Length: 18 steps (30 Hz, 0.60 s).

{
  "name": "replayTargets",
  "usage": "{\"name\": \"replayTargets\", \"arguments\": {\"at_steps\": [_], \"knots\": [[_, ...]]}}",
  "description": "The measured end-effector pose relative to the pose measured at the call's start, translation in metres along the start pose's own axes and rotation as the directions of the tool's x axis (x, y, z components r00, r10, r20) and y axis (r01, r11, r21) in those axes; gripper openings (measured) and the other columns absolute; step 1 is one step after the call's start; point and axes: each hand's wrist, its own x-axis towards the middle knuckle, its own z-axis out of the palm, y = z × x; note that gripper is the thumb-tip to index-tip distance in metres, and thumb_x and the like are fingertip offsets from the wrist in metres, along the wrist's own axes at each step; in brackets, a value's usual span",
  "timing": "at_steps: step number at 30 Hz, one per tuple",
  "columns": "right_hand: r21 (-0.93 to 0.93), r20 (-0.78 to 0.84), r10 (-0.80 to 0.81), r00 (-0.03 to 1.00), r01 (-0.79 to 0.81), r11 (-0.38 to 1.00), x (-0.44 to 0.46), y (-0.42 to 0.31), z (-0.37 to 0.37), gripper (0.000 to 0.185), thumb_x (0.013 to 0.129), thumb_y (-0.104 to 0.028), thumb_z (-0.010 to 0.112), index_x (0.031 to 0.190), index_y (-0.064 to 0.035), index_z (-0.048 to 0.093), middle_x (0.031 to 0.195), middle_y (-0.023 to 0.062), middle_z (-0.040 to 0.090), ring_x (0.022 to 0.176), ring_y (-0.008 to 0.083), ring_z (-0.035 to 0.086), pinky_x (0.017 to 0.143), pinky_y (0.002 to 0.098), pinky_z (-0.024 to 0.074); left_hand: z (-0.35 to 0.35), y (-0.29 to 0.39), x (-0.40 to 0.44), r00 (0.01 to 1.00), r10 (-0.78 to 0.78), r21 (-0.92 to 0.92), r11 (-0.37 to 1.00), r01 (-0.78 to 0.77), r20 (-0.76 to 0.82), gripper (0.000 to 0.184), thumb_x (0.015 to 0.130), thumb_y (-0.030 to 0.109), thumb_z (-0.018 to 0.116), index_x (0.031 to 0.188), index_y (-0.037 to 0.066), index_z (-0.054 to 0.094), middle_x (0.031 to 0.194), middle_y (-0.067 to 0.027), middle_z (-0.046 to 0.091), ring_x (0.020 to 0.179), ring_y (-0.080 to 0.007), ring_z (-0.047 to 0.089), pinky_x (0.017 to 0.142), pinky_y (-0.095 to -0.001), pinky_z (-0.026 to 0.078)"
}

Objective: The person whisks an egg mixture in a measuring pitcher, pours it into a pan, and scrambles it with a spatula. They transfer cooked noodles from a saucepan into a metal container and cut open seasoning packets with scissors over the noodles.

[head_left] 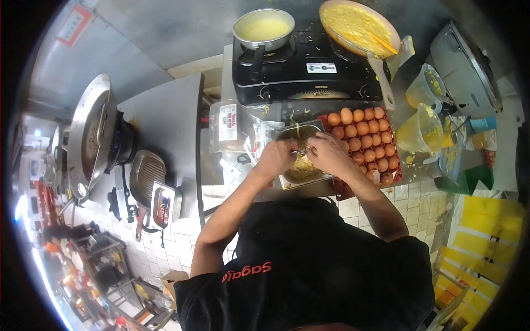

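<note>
Both hands meet over a rectangular metal container (285,181) that holds a pale, wet mixture. My left hand (277,158) comes over its left side with the fingers pinched. From the right reaches my right hand (329,154), its fingers closed too, close to the left fingertips. Something small and light shows between the fingertips, too small to make out. Just right of the container, a red tray (398,177) bears several brown eggs (366,142). Near its front edge lies an open eggshell (376,177).
Behind stands a black gas stove (298,77) with a pot (264,41) of yellow liquid and a pan (359,27) of yellow food, its handle pointing forward. Plastic jugs (420,129) stand right. A wok (91,132) and grill pan (148,176) are left.
</note>
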Motion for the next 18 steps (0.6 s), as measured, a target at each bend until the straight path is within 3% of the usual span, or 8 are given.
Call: {"name": "replayTargets", "arguments": {"at_steps": [3, 6, 7, 10, 14, 15, 16, 18], "knots": [[0.134, 0.032, -0.006, 0.999, 0.001, 0.991, -0.007, -0.02, 0.001, 0.013, 0.081, -0.017, 0.067, 0.088, -0.0066, 0.064, 0.093, 0.0122, 0.065, 0.092, 0.0315, 0.063, 0.077, 0.0428, 0.0492, 0.002, -0.006, -0.001, 1.0, -0.007, -0.04, 0.999, 0.006, -0.028, 0.014, 0.074, 0.009, 0.061, 0.086, 0.01, 0.069, 0.072, -0.0189, 0.066, 0.069, -0.0375, 0.066, 0.064, -0.0456, 0.053], [0.071, -0.018, 0.065, 0.998, -0.063, 0.995, 0.001, -0.026, 0.001, 0.011, 0.082, -0.016, 0.066, 0.089, -0.0075, 0.064, 0.09, 0.0116, 0.067, 0.087, 0.0318, 0.065, 0.073, 0.0426, 0.05, -0.004, -0.006, -0.001, 0.999, -0.025, -0.09, 0.996, 0.021, -0.039, 0.008, 0.077, 0.01, 0.061, 0.081, 0.007, 0.067, 0.073, -0.0195, 0.065, 0.071, -0.039, 0.065, 0.066, -0.0464, 0.052], [0.001, -0.15, 0.035, 0.988, -0.035, 0.999, 0.006, -0.011, 0.013, 0.011, 0.082, -0.016, 0.065, 0.09, -0.0077, 0.065, 0.087, 0.0103, 0.068, 0.081, 0.0321, 0.066, 0.07, 0.0423, 0.0501, -0.007, -0.008, -0.001, 0.999, -0.008, -0.143, 0.99, 0.001, -0.052, 0.008, 0.077, 0.01, 0.061, 0.081, 0.006, 0.067, 0.073, -0.0197, 0.065, 0.071, -0.0395, 0.064, 0.067, -0.0466, 0.052], [-0.09, -0.002, -0.063, 0.998, 0.063, 0.994, 0.005, -0.021, 0.009, 0.01, 0.083, -0.017, 0.065, 0.089, -0.009, 0.067, 0.086, 0.0089, 0.069, 0.08, 0.0316, 0.066, 0.067, 0.0427, 0.0502, -0.018, -0.018, 0.004, 0.994, 0.106, -0.201, 0.974, -0.1, 0.02, 0.011, 0.082, 0.013, 0.061, 0.081, 0.003, 0.065, 0.077, -0.02, 0.065, 0.074, -0.0404, 0.063, 0.069, -0.047, 0.051], [-0.084, -0.072, 0.25, 0.966, -0.255, 0.963, 0.013, -0.044, -0.004, 0.011, 0.085, -0.02, 0.065, 0.09, -0.0114, 0.069, 0.084, 0.01, 0.069, 0.081, 0.0317, 0.066, 0.068, 0.0422, 0.0504, -0.031, -0.035, 0.011, 0.963, 0.267, -0.177, 0.95, -0.258, 0.03, 0.013, 0.084, 0.017, 0.062, 0.083, 0.005, 0.067, 0.079, -0.017, 0.067, 0.076, -0.038, 0.064, 0.07, -0.0466, 0.051], [-0.087, -0.045, 0.046, 0.998, -0.049, 0.995, 0.014, -0.044, 0.004, 0.009, 0.085, -0.021, 0.062, 0.086, -0.0137, 0.066, 0.077, 0.014, 0.066, 0.077, 0.0363, 0.065, 0.066, 0.0476, 0.0498, -0.03, -0.039, 0.014, 0.957, 0.29, -0.135, 0.949, -0.285, 0.02, 0.014, 0.084, 0.018, 0.063, 0.084, 0.005, 0.068, 0.08, -0.0167, 0.067, 0.076, -0.0375, 0.064, 0.07, -0.0462, 0.051], [-0.038, -0.021, -0.018, 1.0, 0.017, 0.999, 0.012, -0.052, 0.011, 0.009, 0.086, -0.021, 0.061, 0.087, -0.0142, 0.067, 0.076, 0.0143, 0.066, 0.076, 0.0365, 0.065, 0.067, 0.048, 0.0497, -0.028, -0.044, 0.01, 0.949, 0.314, -0.096, 0.946, -0.31, 0.03, 0.014, 0.084, 0.019, 0.063, 0.085, 0.006, 0.068, 0.081, -0.0164, 0.067, 0.077, -0.0371, 0.065, 0.071, -0.0459, 0.051], [-0.059, -0.056, 0.218, 0.974, -0.222, 0.973, 0.018, -0.062, 0.005, 0.01, 0.087, -0.018, 0.059, 0.088, -0.0114, 0.066, 0.078, 0.0164, 0.066, 0.078, 0.0367, 0.065, 0.069, 0.048, 0.0496, -0.045, -0.042, 0.001, 0.964, 0.266, -0.167, 0.951, -0.26, 0.01, 0.015, 0.083, 0.02, 0.066, 0.083, 0.005, 0.068, 0.081, -0.0153, 0.067, 0.075, -0.0358, 0.065, 0.07, -0.0444, 0.051]]}}
